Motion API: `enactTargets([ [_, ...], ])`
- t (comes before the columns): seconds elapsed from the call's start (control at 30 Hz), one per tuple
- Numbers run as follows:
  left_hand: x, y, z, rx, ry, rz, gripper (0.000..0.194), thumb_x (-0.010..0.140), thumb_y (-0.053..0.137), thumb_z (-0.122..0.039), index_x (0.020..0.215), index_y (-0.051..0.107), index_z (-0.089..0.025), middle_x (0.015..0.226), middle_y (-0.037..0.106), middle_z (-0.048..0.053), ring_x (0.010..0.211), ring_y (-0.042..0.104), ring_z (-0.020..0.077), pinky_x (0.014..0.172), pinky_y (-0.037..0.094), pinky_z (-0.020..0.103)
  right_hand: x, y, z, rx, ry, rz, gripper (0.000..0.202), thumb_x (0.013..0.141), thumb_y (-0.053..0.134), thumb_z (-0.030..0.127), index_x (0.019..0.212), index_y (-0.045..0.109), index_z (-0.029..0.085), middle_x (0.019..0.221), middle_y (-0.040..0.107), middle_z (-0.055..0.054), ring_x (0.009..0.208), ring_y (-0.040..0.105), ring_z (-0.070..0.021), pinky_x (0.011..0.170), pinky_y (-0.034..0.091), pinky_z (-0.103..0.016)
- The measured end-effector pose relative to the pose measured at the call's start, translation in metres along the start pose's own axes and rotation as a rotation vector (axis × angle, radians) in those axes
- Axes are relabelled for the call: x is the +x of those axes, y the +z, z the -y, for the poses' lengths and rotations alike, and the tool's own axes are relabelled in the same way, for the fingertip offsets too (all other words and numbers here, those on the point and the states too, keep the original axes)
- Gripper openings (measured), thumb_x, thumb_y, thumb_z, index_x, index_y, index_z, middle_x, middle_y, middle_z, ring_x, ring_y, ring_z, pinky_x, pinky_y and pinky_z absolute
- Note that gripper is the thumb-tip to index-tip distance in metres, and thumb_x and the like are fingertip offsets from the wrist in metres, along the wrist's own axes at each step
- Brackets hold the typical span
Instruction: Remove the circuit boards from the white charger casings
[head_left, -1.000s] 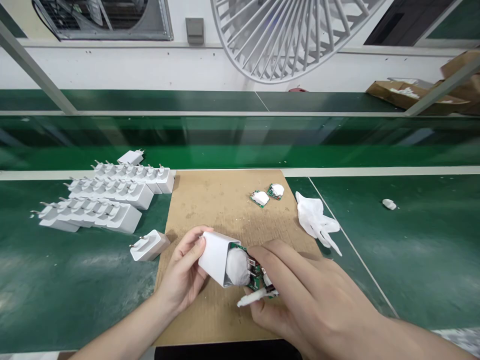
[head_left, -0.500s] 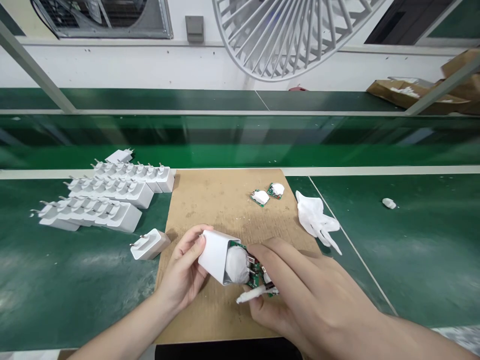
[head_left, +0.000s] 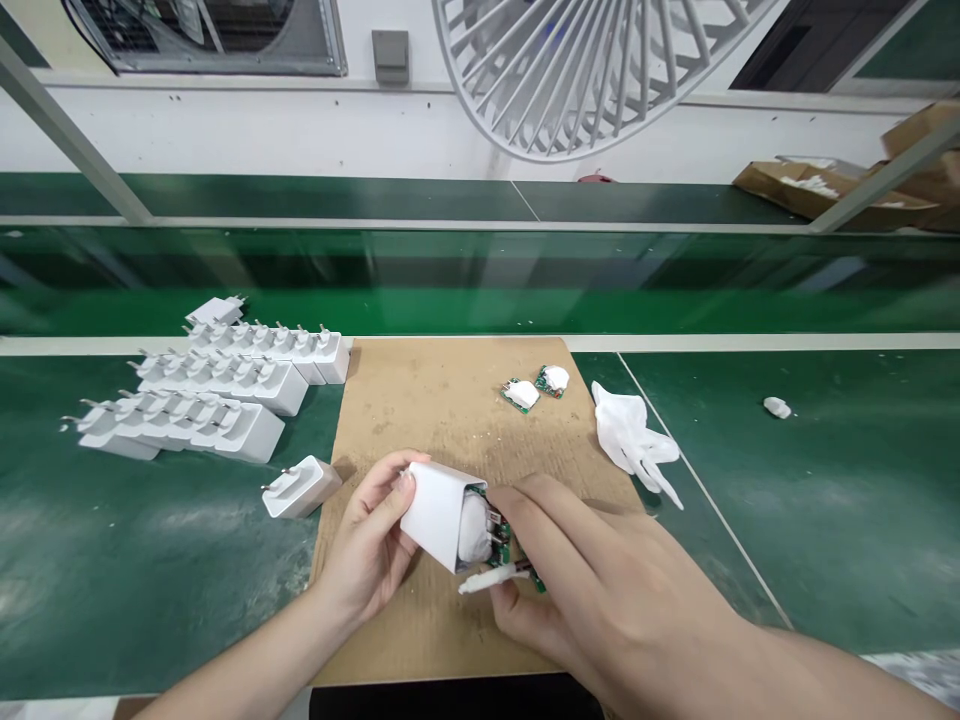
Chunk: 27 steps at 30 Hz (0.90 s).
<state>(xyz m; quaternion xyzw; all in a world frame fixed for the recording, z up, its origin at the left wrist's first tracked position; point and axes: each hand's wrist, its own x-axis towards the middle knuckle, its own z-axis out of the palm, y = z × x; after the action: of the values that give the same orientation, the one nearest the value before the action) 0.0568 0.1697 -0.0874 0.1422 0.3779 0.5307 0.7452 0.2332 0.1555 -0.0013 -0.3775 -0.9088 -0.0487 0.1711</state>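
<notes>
My left hand (head_left: 379, 530) is closed round a white plastic charger housing (head_left: 433, 515), its open end facing right. My right hand (head_left: 592, 580) grips a green circuit board (head_left: 499, 535) that sits partly inside that opening. A white lump of putty-like material (head_left: 473, 527) covers part of the board. Below it, a thin piece with a white coating (head_left: 487, 578) sticks out to the left from under my right fingers, outside the housing. My right fingertips are largely hidden behind the hand.
Finished-looking white plug chargers (head_left: 217, 420) stand in rows at left, with a single charger (head_left: 301, 487) nearer. On the cardboard sheet (head_left: 420, 400) lie two small circuit boards (head_left: 520, 395). A white glove (head_left: 634, 435) and a white lump (head_left: 777, 407) lie right. A fan (head_left: 592, 80) hangs above.
My right hand has moved left, and the circuit board is deeper in the housing. At the back left, the topmost charger has shifted slightly left on the green surface.
</notes>
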Motion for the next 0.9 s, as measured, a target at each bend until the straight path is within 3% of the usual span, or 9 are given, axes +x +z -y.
enactTargets([
  [0.13, 0.0, 0.0, 0.0, -0.018, -0.008, 0.019, 0.023, 0.069, 0.078, -0.027, 0.089, 0.07, -0.02, 0.075, 0.068, -0.001, 0.065, 0.062, 0.0104, 0.058, 0.052, 0.017, -0.002, 0.005, 0.0, 0.054, -0.015, 0.026, 0.022, 0.087, 0.045, 0.011, 0.101, 0.06, 0.004, 0.084, 0.063, -0.01, 0.054, 0.059, -0.0153, 0.036, 0.045, -0.026],
  [0.27, 0.0, 0.0, -0.002, -0.048, -0.04, 0.063, 0.021, 0.071, 0.077, -0.026, 0.09, 0.071, -0.019, 0.074, 0.069, 0.0, 0.065, 0.063, 0.0105, 0.058, 0.052, 0.017, -0.005, 0.001, -0.007, 0.148, -0.035, 0.024, 0.035, 0.098, 0.038, 0.028, 0.122, 0.049, 0.004, 0.099, 0.064, -0.013, 0.075, 0.064, -0.0184, 0.05, 0.054, -0.027],
  [0.33, 0.0, 0.0, -0.002, -0.04, -0.08, 0.09, 0.019, 0.074, 0.074, -0.027, 0.09, 0.071, -0.017, 0.073, 0.069, 0.001, 0.064, 0.064, 0.011, 0.059, 0.052, 0.018, -0.005, -0.002, -0.014, 0.236, -0.025, 0.087, 0.044, 0.098, 0.039, 0.034, 0.134, 0.039, 0.009, 0.107, 0.061, -0.012, 0.083, 0.064, -0.0177, 0.059, 0.055, -0.027],
  [0.43, 0.001, 0.001, 0.0, -0.014, -0.143, 0.149, 0.021, 0.076, 0.073, -0.028, 0.091, 0.072, -0.015, 0.079, 0.069, 0.004, 0.068, 0.064, 0.0121, 0.063, 0.052, 0.019, -0.001, -0.002, -0.026, 0.371, -0.031, 0.24, 0.054, 0.093, 0.052, 0.027, 0.142, 0.03, 0.02, 0.111, 0.056, -0.009, 0.088, 0.062, -0.0155, 0.065, 0.054, -0.025],
  [0.57, 0.003, -0.003, 0.002, 0.121, -0.208, 0.232, 0.022, 0.081, 0.066, -0.035, 0.089, 0.072, -0.016, 0.082, 0.067, 0.005, 0.07, 0.062, 0.0135, 0.064, 0.05, 0.02, 0.006, 0.006, -0.033, 0.457, -0.069, 0.361, 0.033, 0.089, 0.053, 0.015, 0.121, 0.052, 0.023, 0.104, 0.059, -0.004, 0.084, 0.061, -0.0123, 0.065, 0.05, -0.022],
  [0.63, 0.003, -0.006, 0.0, 0.295, -0.131, 0.226, 0.03, 0.086, 0.057, -0.043, 0.092, 0.072, -0.018, 0.087, 0.066, 0.006, 0.073, 0.06, 0.0158, 0.063, 0.048, 0.022, 0.006, 0.009, -0.033, 0.443, -0.056, 0.32, 0.024, 0.089, 0.054, 0.016, 0.112, 0.056, 0.021, 0.101, 0.061, -0.003, 0.085, 0.061, -0.0126, 0.065, 0.048, -0.022],
  [0.77, -0.006, -0.011, -0.008, 0.546, 0.092, 0.289, 0.055, 0.076, 0.06, -0.057, 0.118, 0.065, -0.022, 0.095, 0.066, 0.009, 0.081, 0.06, 0.0226, 0.07, 0.048, 0.028, 0.001, 0.016, -0.031, 0.385, -0.006, 0.235, 0.03, 0.088, 0.055, 0.015, 0.117, 0.051, 0.021, 0.1, 0.061, -0.002, 0.081, 0.06, -0.0129, 0.061, 0.045, -0.023],
  [0.83, -0.011, -0.01, -0.01, 0.542, 0.084, 0.377, 0.064, 0.072, 0.066, -0.056, 0.126, 0.059, -0.024, 0.104, 0.067, 0.011, 0.088, 0.061, 0.0265, 0.078, 0.048, 0.033, 0.0, 0.021, -0.029, 0.382, -0.006, 0.189, 0.024, 0.088, 0.054, 0.017, 0.112, 0.052, 0.02, 0.095, 0.061, -0.002, 0.077, 0.06, -0.013, 0.059, 0.043, -0.024],
  [0.9, -0.014, -0.007, -0.009, 0.525, 0.055, 0.399, 0.059, 0.071, 0.073, -0.044, 0.125, 0.059, -0.027, 0.109, 0.067, 0.01, 0.092, 0.062, 0.0271, 0.08, 0.048, 0.034, 0.0, 0.026, -0.026, 0.408, 0.0, 0.137, 0.017, 0.089, 0.053, 0.02, 0.106, 0.054, 0.019, 0.088, 0.06, -0.001, 0.072, 0.059, -0.0128, 0.057, 0.042, -0.024],
])
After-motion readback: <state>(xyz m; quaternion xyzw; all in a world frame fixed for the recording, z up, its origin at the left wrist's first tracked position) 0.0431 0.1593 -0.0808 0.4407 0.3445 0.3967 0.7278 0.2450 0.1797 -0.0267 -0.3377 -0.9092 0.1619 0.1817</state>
